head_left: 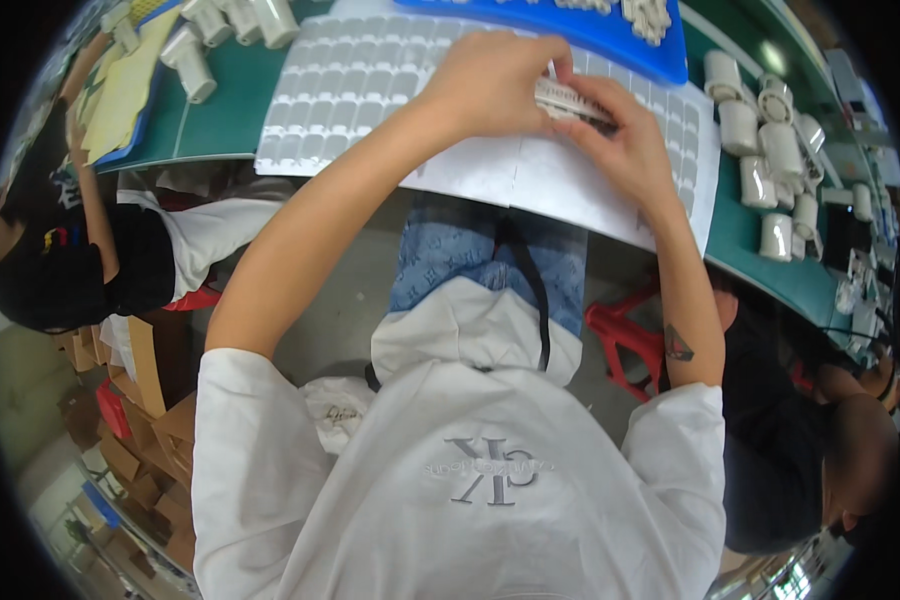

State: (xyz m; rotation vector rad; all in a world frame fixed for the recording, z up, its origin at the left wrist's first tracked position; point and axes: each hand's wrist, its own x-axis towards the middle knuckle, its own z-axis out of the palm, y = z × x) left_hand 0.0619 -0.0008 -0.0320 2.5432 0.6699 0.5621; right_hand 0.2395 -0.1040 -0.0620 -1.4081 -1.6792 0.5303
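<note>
White T-shirt (460, 430) fabric fills the near part of your head view, with your blue patterned jeans (438, 250) beyond it, at the near edge of the green table (225, 120). Farther off, your left hand (500, 88) and right hand (625, 140) meet over a white sheet (470, 170) that carries rows of pale grey rounded shapes (335, 95). Your left thumb and fingers are drawn nearly together around the left end of a small pale piece with printed lettering (570, 98); your right thumb and fingers curl, partly open, about its right end. It sits between both hands, and you cannot tell here whether it touches the sheet. Just beyond lies a blue tray (595, 42) with small white parts (647, 20). White cylindrical pieces (760, 180) stand and lie to the right, similar ones (192, 68) far left. People in black tops sit on both sides
</note>
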